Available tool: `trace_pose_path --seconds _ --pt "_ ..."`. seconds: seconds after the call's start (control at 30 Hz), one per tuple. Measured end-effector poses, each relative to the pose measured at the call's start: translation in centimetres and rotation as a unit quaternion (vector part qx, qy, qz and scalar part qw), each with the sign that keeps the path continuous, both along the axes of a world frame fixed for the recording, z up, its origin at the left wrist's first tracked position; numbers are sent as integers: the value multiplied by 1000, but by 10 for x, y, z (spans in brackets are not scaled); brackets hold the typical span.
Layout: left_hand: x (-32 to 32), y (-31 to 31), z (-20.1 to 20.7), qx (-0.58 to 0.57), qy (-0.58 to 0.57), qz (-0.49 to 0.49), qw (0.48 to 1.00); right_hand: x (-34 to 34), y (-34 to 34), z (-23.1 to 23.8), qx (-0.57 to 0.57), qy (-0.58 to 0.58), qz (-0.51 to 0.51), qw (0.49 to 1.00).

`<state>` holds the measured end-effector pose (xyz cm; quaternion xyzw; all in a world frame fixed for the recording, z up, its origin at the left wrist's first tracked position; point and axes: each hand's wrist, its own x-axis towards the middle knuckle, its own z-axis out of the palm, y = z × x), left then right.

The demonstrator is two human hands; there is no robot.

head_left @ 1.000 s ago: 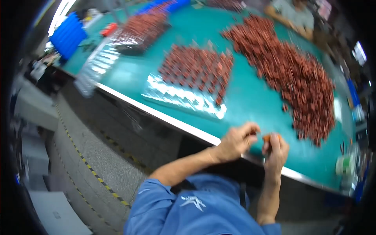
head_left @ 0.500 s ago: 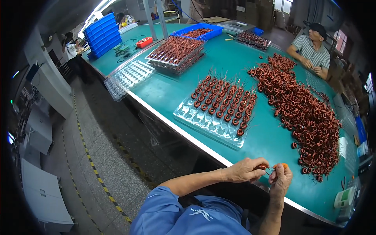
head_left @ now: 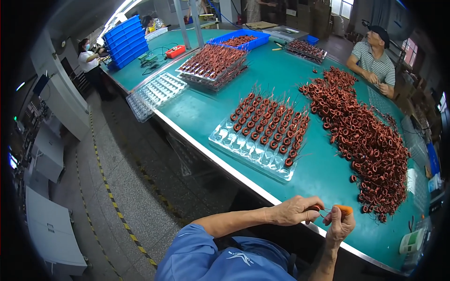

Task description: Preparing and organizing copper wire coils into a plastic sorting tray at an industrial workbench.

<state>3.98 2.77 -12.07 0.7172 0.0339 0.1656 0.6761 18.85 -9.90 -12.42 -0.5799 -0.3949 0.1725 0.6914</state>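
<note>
Left hand (head_left: 294, 210) and right hand (head_left: 341, 223) meet at table edge (head_left: 243, 180), grips pinching 1 copper coil (head_left: 344, 209).

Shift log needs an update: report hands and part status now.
Left hand and right hand pinching one copper coil by its wire leads, at table edge. Clear tray partly filled. Nothing obstructing.

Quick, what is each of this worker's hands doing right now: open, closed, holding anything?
Left hand: closed, pinching the thin wire end of a copper coil.
Right hand: closed, with that small orange-brown coil held at its fingertips.
</note>
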Motion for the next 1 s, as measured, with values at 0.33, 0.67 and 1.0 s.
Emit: trace_pose_path --seconds 0.33,0.67,1.0 --pt "1 -6 -9 -83 -35 89 992 1 16 2 -35 91 26 995" --pt "21 1 -2 307 -40 131 942 -1 0 2 -105 159 89 978" --pt "19 13 32 249 44 -43 966 2 -9 -5 -126 250 70 957"
